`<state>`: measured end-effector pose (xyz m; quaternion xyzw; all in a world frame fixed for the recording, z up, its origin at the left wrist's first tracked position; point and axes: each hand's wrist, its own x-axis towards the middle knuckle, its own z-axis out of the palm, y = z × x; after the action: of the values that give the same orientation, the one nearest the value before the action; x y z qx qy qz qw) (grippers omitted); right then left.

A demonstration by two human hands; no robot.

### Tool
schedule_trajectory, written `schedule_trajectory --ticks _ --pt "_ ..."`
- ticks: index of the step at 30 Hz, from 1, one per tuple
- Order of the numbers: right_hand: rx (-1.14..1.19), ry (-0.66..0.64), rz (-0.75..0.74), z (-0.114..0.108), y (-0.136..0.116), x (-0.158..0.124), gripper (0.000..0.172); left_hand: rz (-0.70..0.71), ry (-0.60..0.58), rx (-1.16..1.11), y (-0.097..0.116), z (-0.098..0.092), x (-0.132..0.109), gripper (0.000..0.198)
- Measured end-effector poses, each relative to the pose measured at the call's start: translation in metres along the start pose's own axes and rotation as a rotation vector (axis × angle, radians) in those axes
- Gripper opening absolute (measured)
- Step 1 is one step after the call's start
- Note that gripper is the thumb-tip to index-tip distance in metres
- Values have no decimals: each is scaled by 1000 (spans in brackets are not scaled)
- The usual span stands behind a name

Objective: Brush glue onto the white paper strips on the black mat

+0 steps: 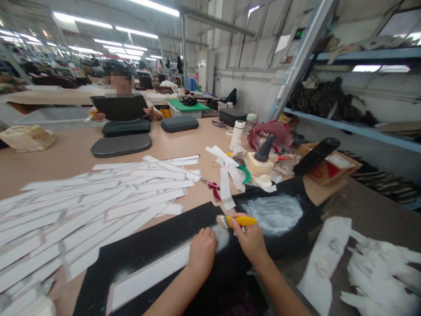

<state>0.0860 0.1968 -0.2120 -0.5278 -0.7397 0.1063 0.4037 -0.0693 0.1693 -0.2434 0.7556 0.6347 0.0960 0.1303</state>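
In my right hand (249,239) is a brush with a yellow handle (243,220), gripped close to its pale bristles. The bristles are just above a black sheet (144,232), beside a whitish smear. My left hand (203,251) rests on this sheet with its fingers curled in, over the right end of a long white strip (151,277). Its fingertips are partly hidden. A large white, wet-looking patch (272,214) covers part of the black material to the right of the brush.
Many white strips (125,197) lie on the left. Red-handled scissors (213,188), a glue-stained container with a dark cone (263,151), and a cardboard box (332,164) stand beyond. Crumpled white scraps (381,272) lie right. Across the table a person holds a dark panel (120,107).
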Motion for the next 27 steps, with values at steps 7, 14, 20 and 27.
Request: schedule_trajectory --ticks 7,14,20,27 --pt "171 -45 -168 20 -9 -13 26 -121 77 -242 -23 3 -10 16" --pt "-74 -77 -311 52 -8 -31 27 -235 155 -590 -34 4 -14 13" --pt "-329 -42 -404 70 0 -42 26 -467 285 -1108 -85 -28 -43 18" --pt "-376 -3 -663 71 20 -43 25 -978 950 -1930 -185 -129 -148 15"
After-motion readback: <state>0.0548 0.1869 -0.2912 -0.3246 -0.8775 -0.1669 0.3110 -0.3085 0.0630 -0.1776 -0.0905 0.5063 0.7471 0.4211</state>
